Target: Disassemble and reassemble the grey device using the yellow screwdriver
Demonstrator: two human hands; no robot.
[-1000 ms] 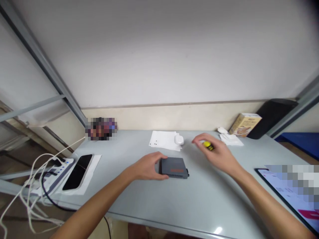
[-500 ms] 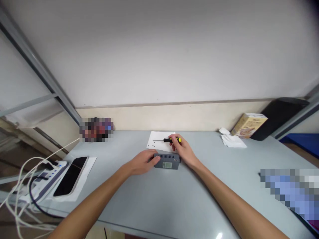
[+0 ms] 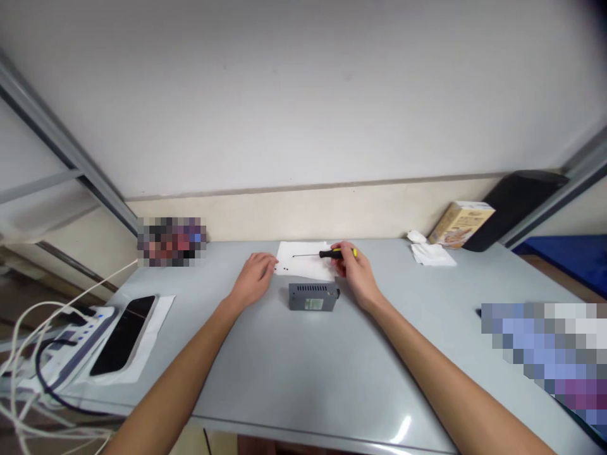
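My right hand (image 3: 356, 268) grips a screwdriver (image 3: 327, 254) with a black and yellow handle. Its thin shaft points left over a white sheet of paper (image 3: 308, 268), and a small dark speck shows at the tip. Several tiny dark screws (image 3: 285, 268) lie on the sheet's left part. At the left edge of the paper rests my left hand (image 3: 253, 278), fingers stretched and holding nothing that I can see. A dark grey box (image 3: 303, 298) with vent slots and a pale label stands on the table in front of the paper, touched by neither hand.
To the left lie a phone (image 3: 124, 335) on white paper and a power strip (image 3: 71, 354) with tangled cables. At the back right are a yellow carton (image 3: 461, 225), crumpled tissue (image 3: 432, 254) and a black cylindrical object (image 3: 516, 205). Blurred items occupy both sides of the grey table (image 3: 284, 373).
My left hand has let go of the grey box and moved up and left to the paper's edge. The screwdriver is still in my right hand, its tip now at a dark speck.
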